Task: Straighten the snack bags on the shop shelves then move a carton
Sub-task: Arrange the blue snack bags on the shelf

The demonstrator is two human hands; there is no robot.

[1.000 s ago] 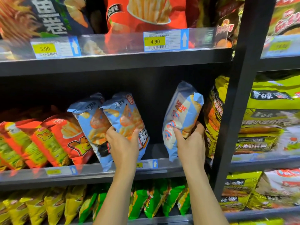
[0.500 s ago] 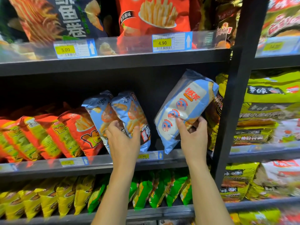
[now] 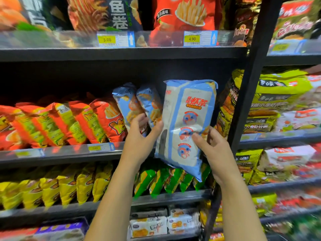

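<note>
dark metal shop shelving (image 3: 121, 53) fills the view in several tiers, with a black upright post (image 3: 250, 94) dividing the left bay from a right bay of yellow-green packs (image 3: 278, 87). clear plastic rails with yellow price tags (image 3: 192, 39) run along the shelf fronts. on the middle shelf, a row of red-orange crinkled snack bags (image 3: 97, 122) leans to the left, and two blue foil snack bags (image 3: 132, 101) stand just right of them. yellow bags (image 3: 69, 186) and green bags (image 3: 156, 181) fill the tier below. the edges of the view are blurred.

a pale blue and white plastic snack bag (image 3: 187, 119) hangs in the air in front of the middle shelf, between the two blue bags and the post. its bottom corner overlaps the green bags below. its long axis is close to upright, the top leaning a little to the right. the printed front faces the camera, with red lettering near the top and three round cartoon faces stacked beneath.

the right hand (image 3: 215, 153) pinches the bag's lower right edge, thumb on the front and fingers behind. the left hand (image 3: 139, 136) lies against the blue bags, its spread thumb touching the held bag's left edge. whether its fingers clasp anything cannot be told.
</note>
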